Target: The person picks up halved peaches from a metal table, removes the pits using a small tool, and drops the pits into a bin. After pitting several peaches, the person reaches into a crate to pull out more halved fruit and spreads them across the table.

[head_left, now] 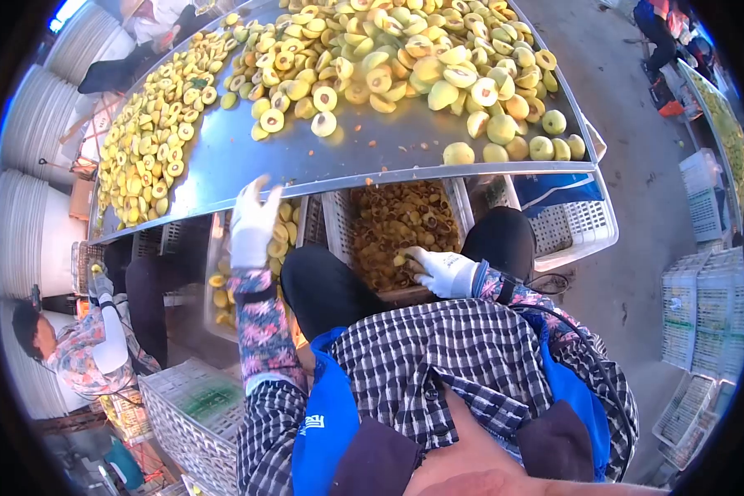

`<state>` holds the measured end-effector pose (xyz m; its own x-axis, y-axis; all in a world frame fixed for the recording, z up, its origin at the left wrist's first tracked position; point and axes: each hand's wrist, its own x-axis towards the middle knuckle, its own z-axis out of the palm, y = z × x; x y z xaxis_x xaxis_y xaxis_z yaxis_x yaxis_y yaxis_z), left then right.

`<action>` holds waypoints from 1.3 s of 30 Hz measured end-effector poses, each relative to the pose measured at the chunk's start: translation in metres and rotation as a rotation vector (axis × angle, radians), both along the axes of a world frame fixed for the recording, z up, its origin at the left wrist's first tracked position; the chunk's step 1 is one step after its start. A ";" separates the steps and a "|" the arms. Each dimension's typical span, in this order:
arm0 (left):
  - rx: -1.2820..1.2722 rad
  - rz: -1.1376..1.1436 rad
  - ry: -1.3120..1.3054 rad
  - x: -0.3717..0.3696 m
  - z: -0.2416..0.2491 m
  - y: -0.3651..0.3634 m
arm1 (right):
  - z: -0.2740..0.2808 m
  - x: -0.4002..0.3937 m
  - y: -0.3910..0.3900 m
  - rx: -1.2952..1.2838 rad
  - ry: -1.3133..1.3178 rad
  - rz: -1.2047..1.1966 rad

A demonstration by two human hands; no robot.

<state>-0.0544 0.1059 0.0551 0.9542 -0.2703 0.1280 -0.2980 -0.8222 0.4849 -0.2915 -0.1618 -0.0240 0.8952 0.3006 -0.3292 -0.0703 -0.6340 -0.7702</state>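
Note:
My left hand (255, 221), in a white glove, is raised at the near edge of the metal table (281, 161) with its fingers apart and nothing in them. Below it stands a crate of yellow fruit halves (283, 236). My right hand (445, 273), also gloved, is closed over the crate of brown pits and scraps (397, 219) between my knees. At its fingertips is a small yellowish piece (401, 259), too small to name surely. Halved yellow-green stone fruit (322, 99) is heaped on the table, with whole fruits (502, 129) at the right.
A white crate (591, 219) with blue cloth stands right of my knees. At the left, another person (91, 339) sits by the table, with a stacked crate (194, 401) nearby. More crates (707, 306) line the right side, beyond the floor (616, 273).

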 end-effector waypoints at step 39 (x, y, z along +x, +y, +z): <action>-1.780 -0.247 1.308 -0.080 0.006 -0.140 | 0.090 0.017 -0.006 -0.054 -0.757 -0.498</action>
